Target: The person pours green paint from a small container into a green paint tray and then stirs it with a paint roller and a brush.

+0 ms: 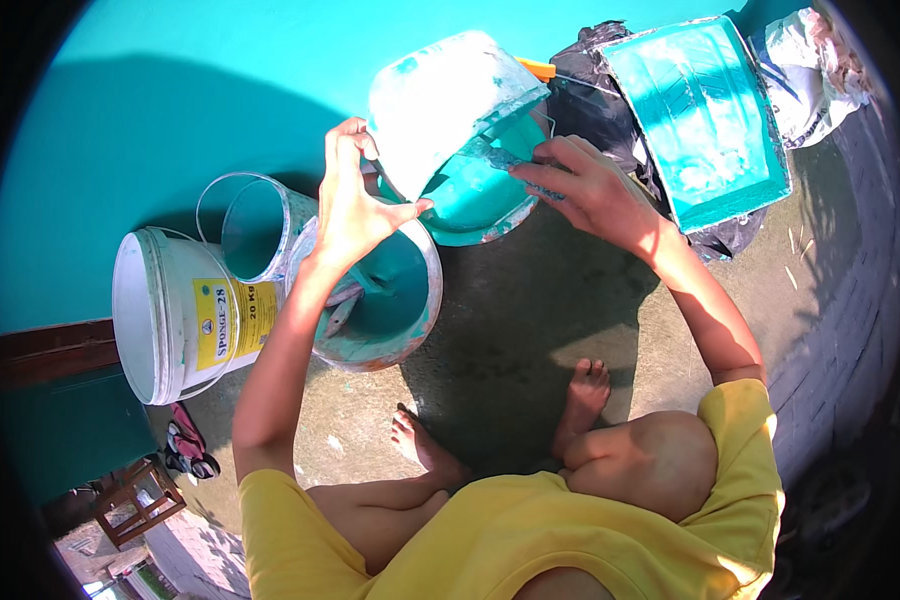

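Open room is left on the concrete floor [540,310] between the bare feet and the containers. To the left, space is closed off by a round tub [425,320], a small clear pail [255,225] and a white bucket [180,300]; behind them stands the teal wall [160,180]. On the right, the edge is marked by a paint tray [695,130] propped against black plastic bags [595,110].

A white container [445,100] is held tipped over a paint bucket [515,222]. Its left edge is grasped by the left hand [350,210], thumb and fingers spread wide. By the right hand [595,190], arm bent, a paint-smeared tool [500,157] is clasped in curled fingers at the container's lower opening; its exact kind cannot be told.

The container is smooth and boxy, teal-streaked; the tray is shallow, ribbed and glossy with wet-looking paint.
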Available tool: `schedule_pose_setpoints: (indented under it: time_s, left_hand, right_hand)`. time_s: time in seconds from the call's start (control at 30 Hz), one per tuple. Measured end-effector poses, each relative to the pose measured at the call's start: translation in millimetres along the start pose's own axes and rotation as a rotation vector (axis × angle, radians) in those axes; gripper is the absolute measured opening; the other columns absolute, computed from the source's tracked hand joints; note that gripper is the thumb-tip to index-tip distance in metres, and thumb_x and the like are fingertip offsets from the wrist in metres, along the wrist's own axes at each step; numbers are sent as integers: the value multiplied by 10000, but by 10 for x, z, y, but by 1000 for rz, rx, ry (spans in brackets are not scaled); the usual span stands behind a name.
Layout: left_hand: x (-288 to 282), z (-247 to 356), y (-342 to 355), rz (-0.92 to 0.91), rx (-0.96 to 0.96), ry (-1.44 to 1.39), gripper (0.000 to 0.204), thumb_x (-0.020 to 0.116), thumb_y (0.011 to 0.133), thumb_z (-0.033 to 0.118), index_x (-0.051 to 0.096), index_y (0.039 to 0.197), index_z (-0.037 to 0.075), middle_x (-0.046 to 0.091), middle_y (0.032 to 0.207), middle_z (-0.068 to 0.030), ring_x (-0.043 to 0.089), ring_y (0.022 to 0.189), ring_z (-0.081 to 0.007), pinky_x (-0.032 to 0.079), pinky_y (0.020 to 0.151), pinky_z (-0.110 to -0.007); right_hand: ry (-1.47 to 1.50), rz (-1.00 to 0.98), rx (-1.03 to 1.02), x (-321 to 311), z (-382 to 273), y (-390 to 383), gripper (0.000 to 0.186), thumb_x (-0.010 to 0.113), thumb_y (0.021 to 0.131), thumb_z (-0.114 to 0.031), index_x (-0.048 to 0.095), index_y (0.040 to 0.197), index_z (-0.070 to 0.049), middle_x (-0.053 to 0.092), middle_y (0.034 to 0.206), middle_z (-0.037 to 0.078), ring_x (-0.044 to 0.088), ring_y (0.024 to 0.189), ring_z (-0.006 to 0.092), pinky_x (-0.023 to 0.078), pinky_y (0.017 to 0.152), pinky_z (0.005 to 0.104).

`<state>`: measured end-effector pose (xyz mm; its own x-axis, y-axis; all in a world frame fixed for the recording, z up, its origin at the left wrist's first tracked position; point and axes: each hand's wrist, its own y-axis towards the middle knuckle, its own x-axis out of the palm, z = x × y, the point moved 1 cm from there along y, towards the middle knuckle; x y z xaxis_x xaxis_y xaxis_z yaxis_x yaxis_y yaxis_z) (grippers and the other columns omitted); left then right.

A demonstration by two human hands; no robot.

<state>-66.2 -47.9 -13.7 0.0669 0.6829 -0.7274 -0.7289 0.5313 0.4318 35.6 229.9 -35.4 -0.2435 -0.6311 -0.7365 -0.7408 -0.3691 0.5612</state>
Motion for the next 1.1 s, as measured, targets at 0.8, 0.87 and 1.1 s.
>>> schedule_pose_setpoints:
  time_s: [0.8, 0.87, 1.1]
  left_hand:
    - [-1649, 193, -1725, 63, -1111, -740, 997, 860, 713, 260, 278, 1496, 54, 486, 1391, -130, 498, 1284, -266, 422, 1072, -422]
    - [-1856, 387, -2275, 264, -1150, -856, 975, 847, 718, 211, 284, 1500, 59, 492, 1381, -130, 495, 1285, -278, 415, 1079, -436]
    - [-2269, 563, -4110, 513, -1292, -906, 945, 847, 723, 216, 327, 1499, 79, 476, 1422, -115, 479, 1310, -297, 419, 1082, -478]
  right_hand:
    - [-301, -290, 31, 569, 629, 496, 191, 687, 885, -213, 632, 990, -63, 636, 1004, 104, 597, 1015, 297, 443, 929, 399]
    - [-300, -307, 43, 662, 699, 516, 193, 682, 890, -218, 637, 988, -59, 651, 971, 96, 604, 983, 284, 428, 912, 399]
    - [-171, -455, 85, 640, 677, 380, 189, 632, 943, -229, 652, 988, -46, 659, 863, 100, 618, 875, 273, 394, 855, 404]
